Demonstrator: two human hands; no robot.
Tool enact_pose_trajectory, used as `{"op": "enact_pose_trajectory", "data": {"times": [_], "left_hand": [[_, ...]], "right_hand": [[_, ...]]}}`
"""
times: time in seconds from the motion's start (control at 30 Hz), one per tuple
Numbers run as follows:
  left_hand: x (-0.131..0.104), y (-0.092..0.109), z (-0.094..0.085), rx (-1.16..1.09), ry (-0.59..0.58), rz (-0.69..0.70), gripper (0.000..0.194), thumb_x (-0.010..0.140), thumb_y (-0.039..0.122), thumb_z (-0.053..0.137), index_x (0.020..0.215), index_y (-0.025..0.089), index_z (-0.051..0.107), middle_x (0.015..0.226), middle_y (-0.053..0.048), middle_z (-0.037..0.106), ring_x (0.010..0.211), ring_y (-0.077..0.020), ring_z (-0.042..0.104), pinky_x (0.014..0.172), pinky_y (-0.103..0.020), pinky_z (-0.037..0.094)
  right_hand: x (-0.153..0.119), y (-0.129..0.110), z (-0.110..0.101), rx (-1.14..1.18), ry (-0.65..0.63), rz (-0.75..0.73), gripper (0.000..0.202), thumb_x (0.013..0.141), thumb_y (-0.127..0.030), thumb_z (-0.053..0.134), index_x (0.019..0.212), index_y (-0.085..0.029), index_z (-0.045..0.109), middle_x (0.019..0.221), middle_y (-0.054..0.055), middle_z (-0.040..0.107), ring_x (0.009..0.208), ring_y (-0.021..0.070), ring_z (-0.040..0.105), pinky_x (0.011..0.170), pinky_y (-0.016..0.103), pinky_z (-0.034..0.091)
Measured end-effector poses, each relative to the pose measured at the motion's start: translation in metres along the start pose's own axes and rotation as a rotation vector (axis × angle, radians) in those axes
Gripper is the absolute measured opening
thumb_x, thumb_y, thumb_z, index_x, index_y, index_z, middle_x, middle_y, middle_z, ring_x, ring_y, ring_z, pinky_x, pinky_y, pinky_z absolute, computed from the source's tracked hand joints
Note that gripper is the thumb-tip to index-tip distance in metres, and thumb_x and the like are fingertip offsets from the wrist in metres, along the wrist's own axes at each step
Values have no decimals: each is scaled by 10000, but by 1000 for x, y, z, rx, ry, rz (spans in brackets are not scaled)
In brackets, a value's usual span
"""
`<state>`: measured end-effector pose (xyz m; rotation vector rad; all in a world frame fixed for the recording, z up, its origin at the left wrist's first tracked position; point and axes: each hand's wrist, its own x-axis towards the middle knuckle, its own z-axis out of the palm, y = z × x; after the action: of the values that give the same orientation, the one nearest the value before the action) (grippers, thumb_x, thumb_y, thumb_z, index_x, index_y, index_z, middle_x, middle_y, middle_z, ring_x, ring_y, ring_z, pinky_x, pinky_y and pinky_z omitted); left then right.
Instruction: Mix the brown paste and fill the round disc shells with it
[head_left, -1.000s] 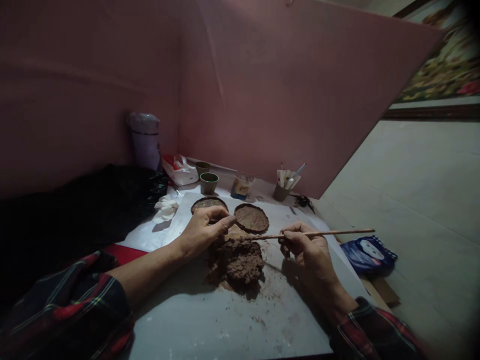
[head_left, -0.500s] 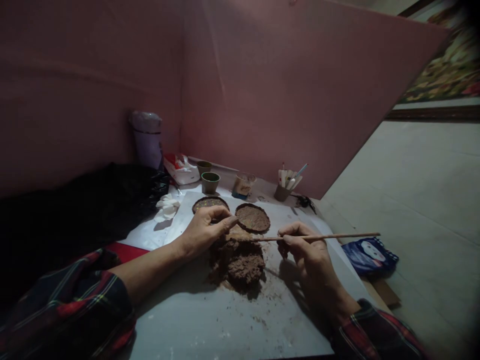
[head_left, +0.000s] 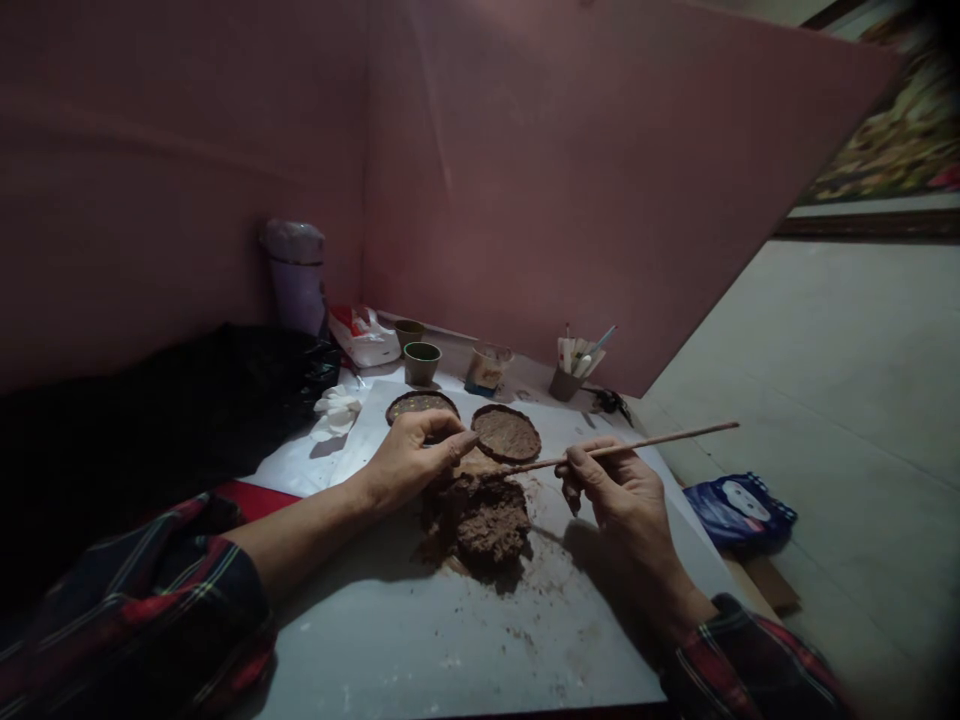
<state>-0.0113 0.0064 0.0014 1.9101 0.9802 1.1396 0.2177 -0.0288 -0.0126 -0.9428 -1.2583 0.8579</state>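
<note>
A long thin stick is pinched in my right hand, its left tip touching the top of a crumbly brown clay-like mound. Over the mound's upper left edge, my left hand has thumb and fingers brought together; what they hold, if anything, is too small to tell. Behind the mound lies a round brown disc with a raised rim. Another dark round disc with small yellow dots sits to its left, partly hidden by my left hand.
Cups, a stained container and a holder with pens stand at the back. Crumpled white tissue and a black bag are left. A blue packet lies right, beyond the white board.
The stick's right end has risen and shifted slightly left, so it slants more. My right hand has turned a little with it. My left hand has barely moved.
</note>
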Motion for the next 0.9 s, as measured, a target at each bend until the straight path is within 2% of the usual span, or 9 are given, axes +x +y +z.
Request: {"op": "enact_pose_trajectory", "data": {"times": [0.23, 0.47, 0.7, 0.9], "left_hand": [[0, -2, 0, 19, -9, 2, 282, 817, 367, 543, 653, 145, 599, 591, -1, 598, 593, -121, 536, 604, -242, 417], [0, -2, 0, 29, -5, 0, 277, 818, 362, 549, 656, 142, 598, 596, -3, 600, 591, -119, 538, 599, -237, 421], [0, -4, 0, 45, -1, 17, 277, 824, 364, 541, 670, 143, 607, 613, -6, 605, 607, -124, 540, 612, -245, 426], [1, -6, 0, 144, 26, 41, 264, 809, 369, 549, 709, 145, 647, 731, -28, 635, 679, -148, 553, 648, -265, 432]], "right_hand": [[0, 1, 1, 30, 42, -21, 176, 771, -300, 696, 731, -181, 574, 637, -5, 646, 442, 97, 529, 351, 202, 418], [-2, 0, 2, 23, -63, -14, 173, 770, -310, 690, 721, -188, 578, 646, 7, 641, 483, 119, 543, 403, 238, 445], [-6, -4, 4, 25, -86, 9, 112, 769, -270, 681, 753, -178, 619, 650, 9, 612, 552, 129, 533, 476, 247, 434], [-6, -3, 3, 55, -128, -4, 87, 756, -244, 679, 799, -178, 642, 773, 37, 643, 601, 135, 535, 531, 266, 450]]}}
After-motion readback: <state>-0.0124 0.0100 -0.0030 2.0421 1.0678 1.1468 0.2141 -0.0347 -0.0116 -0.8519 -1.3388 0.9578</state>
